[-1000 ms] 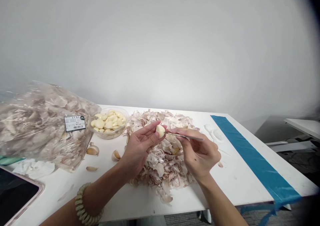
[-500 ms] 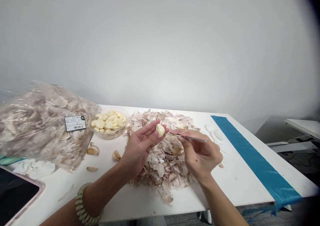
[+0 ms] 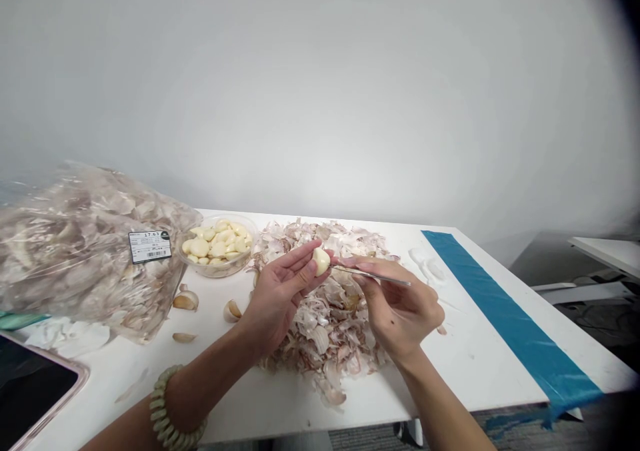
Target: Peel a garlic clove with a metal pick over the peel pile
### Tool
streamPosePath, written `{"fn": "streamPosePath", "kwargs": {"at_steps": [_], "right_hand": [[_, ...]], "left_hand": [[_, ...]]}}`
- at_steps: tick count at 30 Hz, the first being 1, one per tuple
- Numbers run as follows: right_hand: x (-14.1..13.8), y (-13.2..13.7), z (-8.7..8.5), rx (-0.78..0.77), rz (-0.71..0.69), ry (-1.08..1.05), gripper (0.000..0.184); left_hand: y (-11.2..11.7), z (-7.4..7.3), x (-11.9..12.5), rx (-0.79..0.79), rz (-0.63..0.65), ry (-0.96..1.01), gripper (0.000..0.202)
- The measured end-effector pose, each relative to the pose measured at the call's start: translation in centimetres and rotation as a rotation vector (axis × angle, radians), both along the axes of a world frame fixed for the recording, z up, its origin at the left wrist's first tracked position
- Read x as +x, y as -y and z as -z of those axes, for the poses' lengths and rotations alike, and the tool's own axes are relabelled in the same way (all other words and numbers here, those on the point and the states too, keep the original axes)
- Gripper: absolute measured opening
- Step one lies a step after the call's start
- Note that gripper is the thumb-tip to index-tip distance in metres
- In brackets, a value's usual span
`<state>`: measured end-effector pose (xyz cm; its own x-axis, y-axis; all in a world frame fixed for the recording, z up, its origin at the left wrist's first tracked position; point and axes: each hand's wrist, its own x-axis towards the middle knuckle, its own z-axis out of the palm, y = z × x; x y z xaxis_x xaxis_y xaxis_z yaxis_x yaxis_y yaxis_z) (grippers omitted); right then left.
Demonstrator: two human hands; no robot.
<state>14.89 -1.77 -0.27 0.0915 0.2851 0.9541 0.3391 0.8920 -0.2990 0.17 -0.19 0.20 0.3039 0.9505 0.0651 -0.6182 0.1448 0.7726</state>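
Between the thumb and fingers of my left hand (image 3: 280, 291) is a peeled, pale garlic clove (image 3: 321, 262). My right hand (image 3: 403, 304) pinches a thin metal tool (image 3: 383, 278), perhaps a small knife; its tip meets the clove's right side, and its exact kind is unclear. Both hands are above a broad heap of garlic skins (image 3: 325, 331). Left of my left hand, a clear round tub (image 3: 220, 272) holds many peeled cloves (image 3: 220, 243). Unpeeled cloves lie on the table near my left forearm, one (image 3: 233, 311) beside the wrist and another (image 3: 185, 300) farther left.
A large clear bag (image 3: 95, 251) full of garlic skins, with a price label (image 3: 151, 246), takes up the table's left. In front of it lies a dark-screened tablet (image 3: 35, 391). Blue tape (image 3: 505, 311) runs along the table's right side. A grey wall (image 3: 320, 91) stands behind.
Almost nothing differs. My right hand and the metal tool have shifted very slightly left; the clove stays in my left hand.
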Motion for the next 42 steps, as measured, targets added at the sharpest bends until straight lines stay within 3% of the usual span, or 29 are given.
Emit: {"fn": "streamPosePath", "kwargs": {"at_steps": [21, 30, 35, 42], "right_hand": [[-0.05, 0.24, -0.09, -0.082, -0.001, -0.05, 0.035], [-0.06, 0.21, 0.12, -0.115, 0.097, -0.123, 0.025], [-0.19, 0.3, -0.08, -0.109, 0.047, -0.085, 0.028], [-0.51, 0.17, -0.24, -0.084, 0.13, -0.16, 0.022]], "left_hand": [[0.05, 0.02, -0.05, 0.013, 0.008, -0.048, 0.029], [-0.03, 0.17, -0.09, 0.019, 0.039, -0.051, 0.029], [-0.02, 0.16, -0.05, 0.014, 0.026, -0.044, 0.028], [-0.01, 0.12, -0.02, 0.001, 0.014, -0.043, 0.031]]}}
